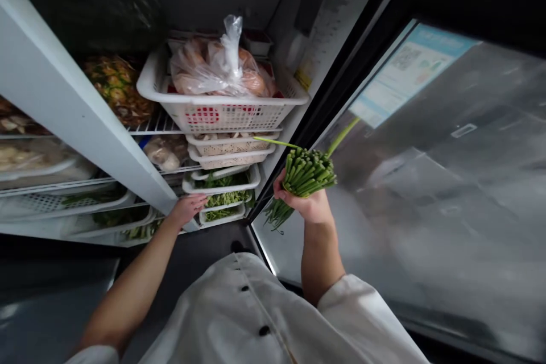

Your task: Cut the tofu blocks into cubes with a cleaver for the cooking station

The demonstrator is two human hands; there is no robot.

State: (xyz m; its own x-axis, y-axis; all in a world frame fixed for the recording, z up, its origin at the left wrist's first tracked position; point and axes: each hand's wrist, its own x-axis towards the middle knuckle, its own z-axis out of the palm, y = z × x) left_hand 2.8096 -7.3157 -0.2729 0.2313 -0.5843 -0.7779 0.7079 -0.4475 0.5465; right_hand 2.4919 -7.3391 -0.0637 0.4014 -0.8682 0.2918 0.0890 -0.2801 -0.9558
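Observation:
My right hand (309,202) is wrapped round a thick bunch of garlic scapes (309,173), cut ends up and thin tips hanging below. Two longer stalks stick out of the bunch, one to each side. My left hand (190,209) reaches to the lower shelves of the open fridge, fingers stretched out, with nothing visible in it. Its fingertips are beside a white basket of leafy greens (226,199); whether they touch it I cannot tell. Just above sits another white basket (256,176) with greens, and below it a third basket (241,215).
A large white basket (226,100) holds a knotted clear bag (205,65) of brownish food. A pineapple (119,85) sits to its left. An upright divider (98,91) splits the fridge. The glass door (447,193), carrying a blue-and-white label (413,74), stands open at right.

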